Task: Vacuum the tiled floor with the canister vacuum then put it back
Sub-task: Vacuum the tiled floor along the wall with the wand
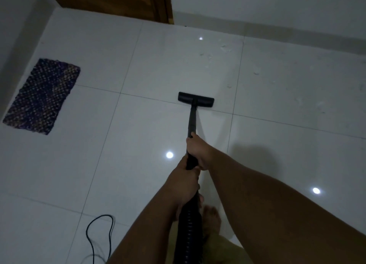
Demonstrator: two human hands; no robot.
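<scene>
Vacuum wand (191, 123), black and straight, slants from the person's hands down to a flat black floor nozzle (196, 99) that sits on the glossy white tiled floor (138, 65), right at a grout line. Both hands grasp the wand: the right hand (198, 150) is wrapped around it higher toward the nozzle, and the left hand (185, 182) is curled around it just behind, where the wand meets the ribbed black hose (189, 230) running back toward the body. The canister itself is out of view. Pale bits of debris (225, 48) are scattered on the tiles beyond and to the right of the nozzle, near the wall. A dark woven mat (42, 95) lies at the left by the wall, well apart from the nozzle. A black power cord (100, 234) loops across the tiles at lower left. A bare foot (213, 218) shows just beside the hose. A wooden door (118, 0) stands at the top.
</scene>
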